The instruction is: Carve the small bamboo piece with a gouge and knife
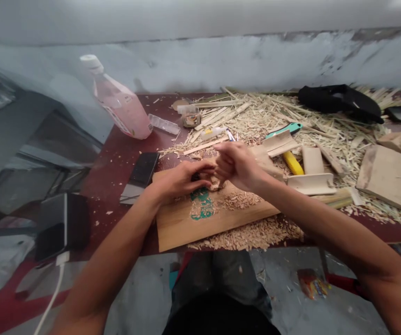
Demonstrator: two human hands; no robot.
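Observation:
My left hand (182, 179) and my right hand (237, 165) meet over a wooden cutting board (179, 223) at the table's front edge. Both have their fingers curled. They pinch something small between them at the board's top; I cannot make out what it is. A dark bit shows under the left fingers. Small wood chips (238, 200) lie heaped on the board beside a green mark (202, 204). More chips (249, 235) spill along the board's front edge.
A pink-liquid bottle (119, 104) leans at the back left. A dark phone (143, 170) lies left of the board. Bamboo strips and shavings (284, 116) cover the right side, with a yellow-handled tool (293, 163), wooden blocks (392, 179) and a black bag (340, 100).

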